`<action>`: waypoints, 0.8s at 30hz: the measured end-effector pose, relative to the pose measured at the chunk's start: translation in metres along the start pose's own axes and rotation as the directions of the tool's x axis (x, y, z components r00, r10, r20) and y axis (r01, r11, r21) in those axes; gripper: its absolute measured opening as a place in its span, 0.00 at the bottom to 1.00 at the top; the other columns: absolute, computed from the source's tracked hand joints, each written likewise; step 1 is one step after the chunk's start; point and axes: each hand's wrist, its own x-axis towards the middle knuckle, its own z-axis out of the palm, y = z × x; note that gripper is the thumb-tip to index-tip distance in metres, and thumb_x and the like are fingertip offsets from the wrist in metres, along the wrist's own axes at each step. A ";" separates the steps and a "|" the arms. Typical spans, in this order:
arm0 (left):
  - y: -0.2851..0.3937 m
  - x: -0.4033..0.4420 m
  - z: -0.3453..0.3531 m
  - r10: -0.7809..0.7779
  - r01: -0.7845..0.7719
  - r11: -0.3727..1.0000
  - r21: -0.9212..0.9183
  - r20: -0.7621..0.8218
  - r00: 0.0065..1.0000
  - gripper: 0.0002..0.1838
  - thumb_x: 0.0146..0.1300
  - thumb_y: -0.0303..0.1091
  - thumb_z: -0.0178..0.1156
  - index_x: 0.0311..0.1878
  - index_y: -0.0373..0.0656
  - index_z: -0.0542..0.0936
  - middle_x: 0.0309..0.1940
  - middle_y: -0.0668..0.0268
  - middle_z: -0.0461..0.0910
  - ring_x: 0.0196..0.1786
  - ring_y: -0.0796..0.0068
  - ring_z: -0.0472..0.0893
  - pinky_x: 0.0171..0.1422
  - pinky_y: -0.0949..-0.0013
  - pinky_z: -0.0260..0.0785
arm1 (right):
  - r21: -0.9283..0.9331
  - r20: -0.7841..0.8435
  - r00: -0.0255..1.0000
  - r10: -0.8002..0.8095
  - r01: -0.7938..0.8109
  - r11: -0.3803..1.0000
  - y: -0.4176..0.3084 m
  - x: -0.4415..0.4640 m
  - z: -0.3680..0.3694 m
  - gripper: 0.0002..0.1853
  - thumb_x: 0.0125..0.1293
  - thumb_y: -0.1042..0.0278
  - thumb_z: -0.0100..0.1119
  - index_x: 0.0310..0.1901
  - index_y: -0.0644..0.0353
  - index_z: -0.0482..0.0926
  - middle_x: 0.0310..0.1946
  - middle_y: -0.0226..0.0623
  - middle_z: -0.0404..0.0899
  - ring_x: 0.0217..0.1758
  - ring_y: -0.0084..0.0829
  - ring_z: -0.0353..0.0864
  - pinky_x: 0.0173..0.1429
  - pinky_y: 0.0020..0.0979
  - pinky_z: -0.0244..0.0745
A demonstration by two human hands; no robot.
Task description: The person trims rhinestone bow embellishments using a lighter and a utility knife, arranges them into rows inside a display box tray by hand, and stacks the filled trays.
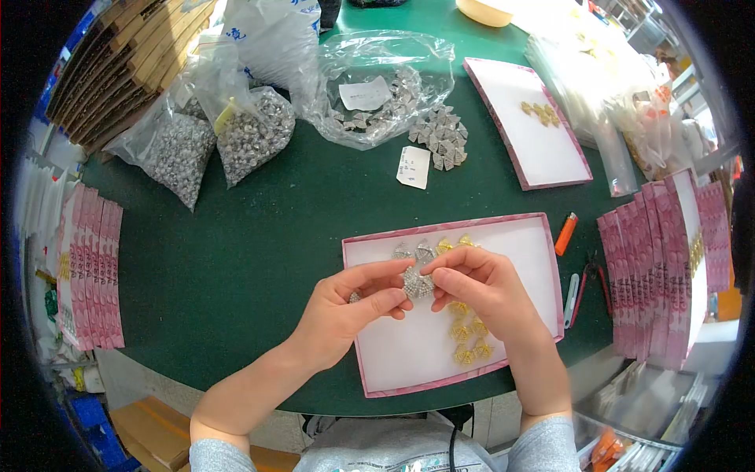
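Note:
Over a white tray with a pink rim (452,382), both hands meet at a small silver sparkling piece (418,283). My left hand (355,303) pinches it from the left with thumb and fingers. From the right, my right hand (478,285) has its fingertips closed at the piece's edge. Silver pieces (425,250) lie near the tray's upper edge, beside gold pieces (444,245). Further gold pieces (472,352) sit lower on the tray, under and below my right hand. Part of another silver piece shows by my left fingers.
Grey triangular pieces (440,138) lie beside a paper label (413,167) and an open plastic bag (366,126). Filled bags (255,134) stand upper left. Right of the tray are an orange lighter (565,234), a cutter (571,300) and pliers (591,287). Pink-edged trays (645,271) flank both sides.

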 end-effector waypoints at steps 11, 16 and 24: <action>-0.001 0.000 0.001 0.006 -0.006 1.000 -0.014 0.005 1.000 0.18 0.61 0.26 0.55 0.56 0.40 0.72 0.37 0.66 0.75 0.39 0.78 0.76 0.45 0.75 0.71 | 0.055 -0.026 0.999 0.023 -0.021 0.998 0.000 0.001 0.004 0.09 0.61 0.71 0.55 0.39 0.67 0.77 0.29 0.33 0.77 0.29 0.20 0.77 0.36 0.23 0.74; -0.001 0.000 0.002 0.009 -0.009 1.000 -0.005 0.003 1.000 0.18 0.61 0.26 0.55 0.56 0.40 0.72 0.37 0.66 0.75 0.39 0.78 0.76 0.45 0.75 0.71 | 0.065 -0.027 0.999 0.022 -0.020 0.998 0.002 0.001 0.003 0.09 0.61 0.71 0.55 0.40 0.67 0.76 0.30 0.34 0.78 0.30 0.21 0.77 0.37 0.23 0.74; -0.001 0.000 0.002 -0.003 0.003 1.000 0.005 -0.013 1.000 0.18 0.61 0.26 0.55 0.56 0.40 0.73 0.38 0.65 0.76 0.39 0.79 0.76 0.46 0.75 0.71 | 0.054 -0.025 1.000 -0.017 0.018 0.998 0.004 0.001 0.002 0.08 0.61 0.72 0.55 0.39 0.67 0.76 0.32 0.35 0.78 0.30 0.22 0.78 0.37 0.23 0.75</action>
